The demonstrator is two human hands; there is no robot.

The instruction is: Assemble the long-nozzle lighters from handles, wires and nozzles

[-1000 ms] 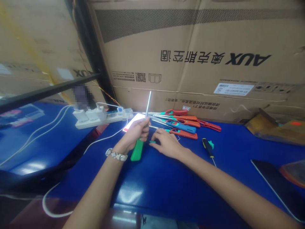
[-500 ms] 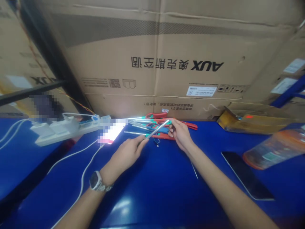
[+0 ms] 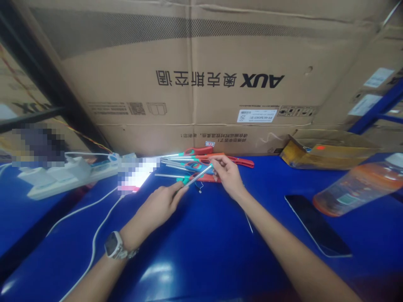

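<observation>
My left hand (image 3: 160, 205), closed and wearing a watch (image 3: 113, 244) on the wrist, grips the handle end of a long-nosed gas lighter. That lighter's silver tube (image 3: 198, 175) points up and to the right. At its tip, the fingers of my right hand (image 3: 229, 174) pinch a small green part. Most of the handle is hidden in my left palm. Just behind my hands lies a pile of similar lighters: a red one (image 3: 203, 150) at the back, an orange-red one (image 3: 244, 161), a blue one (image 3: 201, 166) and others partly covered by my right hand.
A lit phone (image 3: 141, 173) on a white cable and a power strip (image 3: 47, 191) with chargers lie to the left. On the right are a dark phone (image 3: 316, 226), a plastic bottle (image 3: 355, 188) and an open cardboard tray (image 3: 327, 155). A large carton (image 3: 126, 75) stands behind.
The whole view has shifted slightly, so things appear further left. Both hands have come a little lower with the lighter between them, keeping the same grip.
</observation>
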